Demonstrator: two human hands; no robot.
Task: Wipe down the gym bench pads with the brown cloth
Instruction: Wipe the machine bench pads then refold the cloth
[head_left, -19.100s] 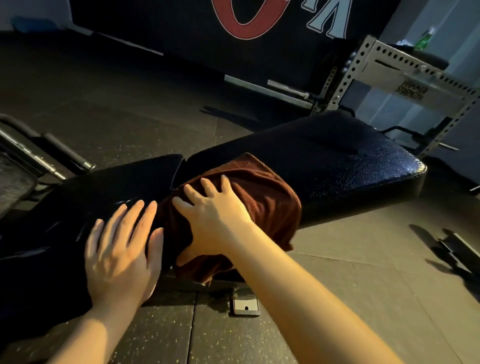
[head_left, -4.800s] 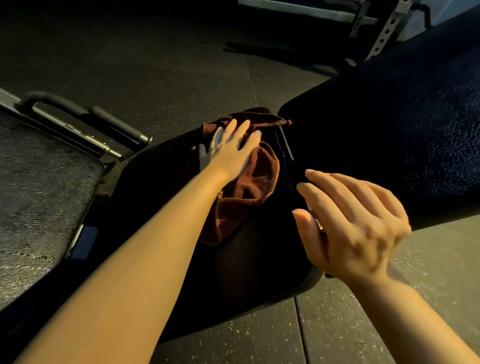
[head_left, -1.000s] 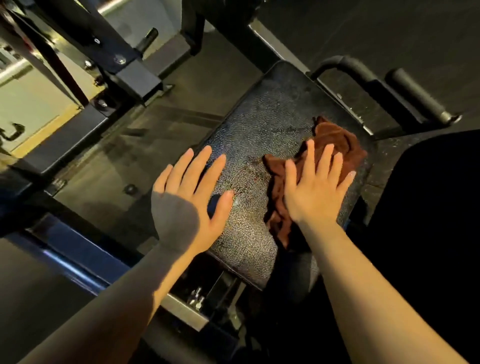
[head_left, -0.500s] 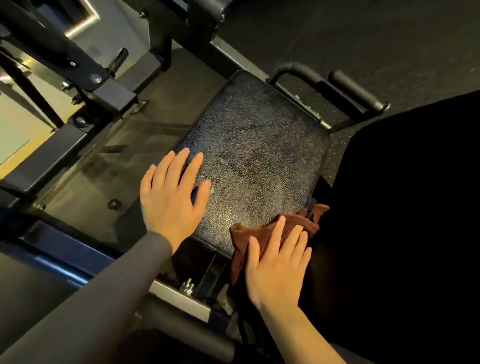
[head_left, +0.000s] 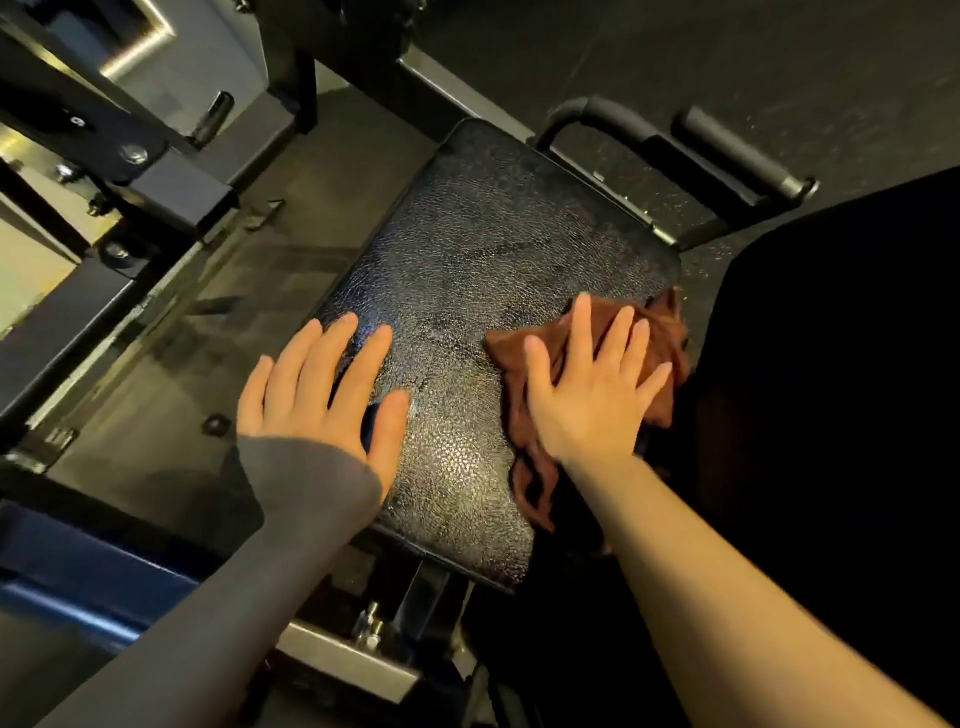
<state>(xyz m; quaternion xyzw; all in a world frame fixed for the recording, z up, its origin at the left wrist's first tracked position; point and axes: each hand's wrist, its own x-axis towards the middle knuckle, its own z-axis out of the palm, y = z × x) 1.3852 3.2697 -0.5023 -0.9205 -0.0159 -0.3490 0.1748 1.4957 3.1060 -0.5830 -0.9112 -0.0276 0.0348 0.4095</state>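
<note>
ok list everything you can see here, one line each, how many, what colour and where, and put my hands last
textured black seat pad: one, black, centre of view, under both hands
brown cloth: one, brown, crumpled on the pad's right edge, partly hanging off it
padded black handle bar: one, black, beyond the pad at upper right
black metal rack frame: one, black, upper left
dark rubber floor: one, dark grey, speckled, top right
silver metal bracket: one, silver, below the pad's near edge
second dark pad: one, black, in shadow at right
left hand: one, grey sleeve, flat on the pad's left edge
right hand: one, bare arm, pressing flat on the cloth
</note>
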